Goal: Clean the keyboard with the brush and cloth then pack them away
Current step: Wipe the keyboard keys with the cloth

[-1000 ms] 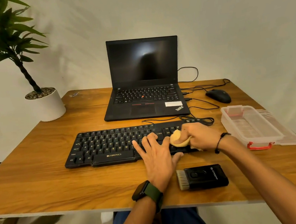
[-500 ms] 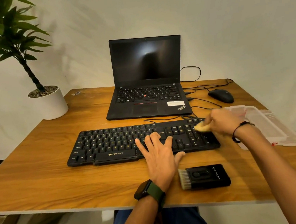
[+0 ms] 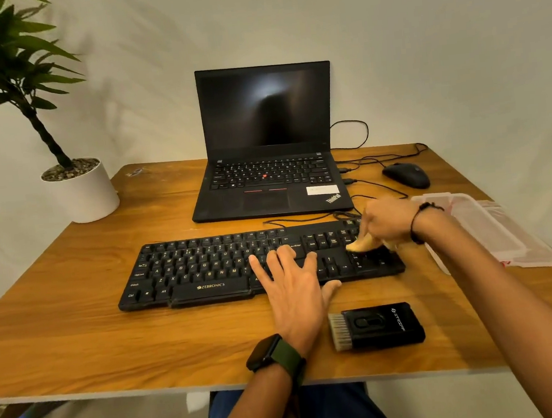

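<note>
Fingers (image 3: 274,259) of our left hand (image 3: 294,291) lie spread and flat on the black plastic keyboard (image 3: 206,269), probably to pin it against sliding. Just nearer us than that hand, the black rectangular brush with pale bristles (image 3: 377,326) lies idle on the wooden desk (image 3: 77,329), close to its front edge. Beyond and to the right, our right hand (image 3: 387,220) pinches the small yellow cloth (image 3: 360,243) onto the number-pad end; blur hides the exact grip. Right of that hand waits the clear plastic storage box (image 3: 492,231), apparently for packing. Farther off stand the black laptop (image 3: 268,142) and black mouse (image 3: 406,175), with bare desk left of the keyboard.
</note>
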